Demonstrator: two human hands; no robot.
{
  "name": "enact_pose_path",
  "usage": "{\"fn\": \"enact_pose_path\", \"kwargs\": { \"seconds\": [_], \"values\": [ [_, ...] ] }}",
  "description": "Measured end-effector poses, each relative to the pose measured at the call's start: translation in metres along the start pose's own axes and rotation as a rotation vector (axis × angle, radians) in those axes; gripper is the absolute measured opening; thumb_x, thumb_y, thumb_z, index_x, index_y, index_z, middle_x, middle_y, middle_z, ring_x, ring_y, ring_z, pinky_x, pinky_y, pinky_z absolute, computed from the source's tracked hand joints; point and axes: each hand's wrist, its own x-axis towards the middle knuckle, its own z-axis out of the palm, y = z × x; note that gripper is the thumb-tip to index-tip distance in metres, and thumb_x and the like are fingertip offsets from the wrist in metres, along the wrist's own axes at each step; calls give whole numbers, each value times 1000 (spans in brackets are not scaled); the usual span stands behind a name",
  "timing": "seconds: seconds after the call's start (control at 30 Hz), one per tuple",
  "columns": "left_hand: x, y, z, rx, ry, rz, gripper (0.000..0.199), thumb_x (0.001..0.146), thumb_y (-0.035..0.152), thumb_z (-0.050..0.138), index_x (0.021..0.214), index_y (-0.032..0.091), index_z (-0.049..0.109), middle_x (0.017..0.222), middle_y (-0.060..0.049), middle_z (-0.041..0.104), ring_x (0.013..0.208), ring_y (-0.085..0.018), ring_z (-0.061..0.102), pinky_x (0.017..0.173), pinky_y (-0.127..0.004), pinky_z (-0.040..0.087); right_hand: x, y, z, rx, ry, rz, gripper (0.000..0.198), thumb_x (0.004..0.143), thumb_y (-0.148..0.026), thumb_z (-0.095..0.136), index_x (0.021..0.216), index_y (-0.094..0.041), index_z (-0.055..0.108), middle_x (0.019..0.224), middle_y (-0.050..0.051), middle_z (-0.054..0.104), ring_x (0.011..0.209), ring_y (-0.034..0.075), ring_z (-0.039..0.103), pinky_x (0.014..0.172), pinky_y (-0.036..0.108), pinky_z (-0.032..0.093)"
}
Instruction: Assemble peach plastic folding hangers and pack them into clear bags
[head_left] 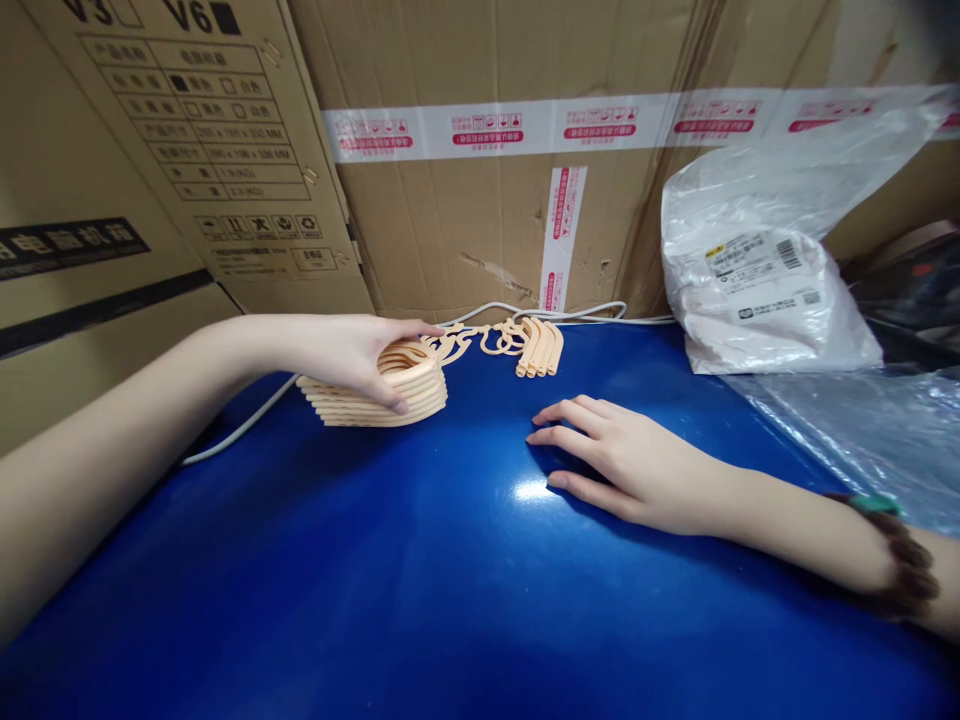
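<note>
Presently, fingers of the left hand (349, 352) grip a layered stack of curved, peach plastic pieces (390, 402) toward the glossy blue bench (405, 580)'s rear; the right hand (637, 460)'s fingers are loosely spread, well apart.

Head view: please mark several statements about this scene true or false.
1. The left hand grips the stack of cream pieces. True.
2. The right hand holds the labelled bag. False: it holds nothing.
3. The curved tubes lie nearer the taped cardboard than the right hand does. True.
4. The labelled bag stands on the left. False: it stands on the right.
5. The table surface is red. False: it is blue.
</note>
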Motion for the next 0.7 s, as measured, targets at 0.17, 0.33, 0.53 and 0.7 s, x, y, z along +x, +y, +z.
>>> {"fn": "enact_pose_path", "kwargs": {
  "seconds": [0.17, 0.33, 0.53, 0.7],
  "values": [
    [0, 2, -2, 5, -59, -35, 101, 64, 51, 68, 152, 28, 25, 148, -6, 45, 127, -31, 50, 102, -32, 39, 0, 1, 1, -3, 11, -10, 35, 98, -39, 43, 122, -18, 57, 124, 13, 57, 102, 24, 57, 90, 44, 48],
    [-1, 4, -3, -10, -51, -17, 100, 63, 50, 68, 151, 29, 26, 148, -6, 45, 126, -31, 50, 103, -32, 39, 0, 0, 0, 0, 19, -10, 35, 98, -38, 44, 122, -17, 58, 123, 13, 57, 101, 24, 57, 90, 45, 48],
    [-1, 3, -1, -24, -41, -24, 100, 63, 50, 68, 151, 28, 26, 148, -5, 46, 126, -31, 50, 103, -33, 38, 0, 0, 1, 5, 30, -14, 34, 98, -38, 45, 122, -18, 58, 123, 13, 58, 102, 25, 58, 89, 45, 49],
    [-2, 2, -2, -20, -47, -28, 99, 64, 49, 69, 151, 29, 26, 148, -6, 45, 126, -30, 50, 103, -32, 39, 0, 0, 0, 3, 23, -9, 34, 98, -38, 45, 122, -18, 58, 122, 13, 58, 102, 25, 58, 89, 44, 48]
  ]
}}
